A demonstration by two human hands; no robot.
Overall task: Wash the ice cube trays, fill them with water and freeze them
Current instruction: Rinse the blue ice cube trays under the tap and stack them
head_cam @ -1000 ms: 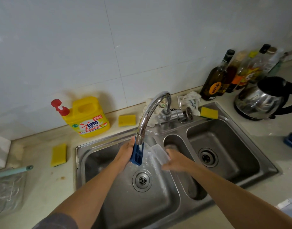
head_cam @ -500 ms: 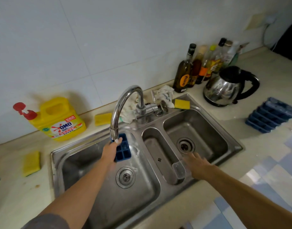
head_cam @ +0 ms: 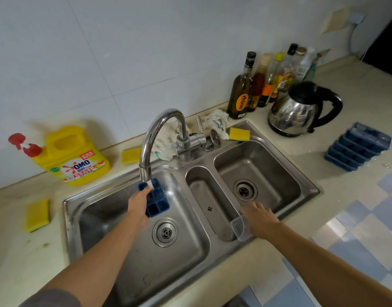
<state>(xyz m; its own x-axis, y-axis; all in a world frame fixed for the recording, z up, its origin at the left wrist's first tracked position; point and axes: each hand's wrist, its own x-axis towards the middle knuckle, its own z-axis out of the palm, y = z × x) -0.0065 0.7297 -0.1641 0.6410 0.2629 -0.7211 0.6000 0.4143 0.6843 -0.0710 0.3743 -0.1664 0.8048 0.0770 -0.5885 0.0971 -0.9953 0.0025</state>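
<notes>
Your left hand (head_cam: 138, 206) grips the blue ice cube tray (head_cam: 157, 201) by its left long side, fingers curled round the edge; you hold it above the left basin of the sink (head_cam: 66, 218), compartments facing up, its far end right under the spout of the tap (head_cam: 146, 149); a short run of water (head_cam: 149, 185) drops from the spout into the far compartments. Your right hand (head_cam: 260, 220) reaches over the front of the sink where the narrow middle basin meets the right basin, fingers straight and a little apart, gripping nothing that shows; just beside it a clear plastic lid (head_cam: 238, 228) stands on edge against the front wall of the middle basin, and you cannot tell whether your thumb touches it. On the counter well to the right a stack of blue trays (head_cam: 358, 147) waits near the steel kettle (head_cam: 301, 109); a row of bottles (head_cam: 241, 89) stands against the wall behind the kettle; a crumpled cloth (head_cam: 215, 121) lies behind the tap, with a yellow sponge (head_cam: 239, 134) on the rim beside it; the yellow detergent jug (head_cam: 73, 158) stands on the counter to the left of the sink.
</notes>
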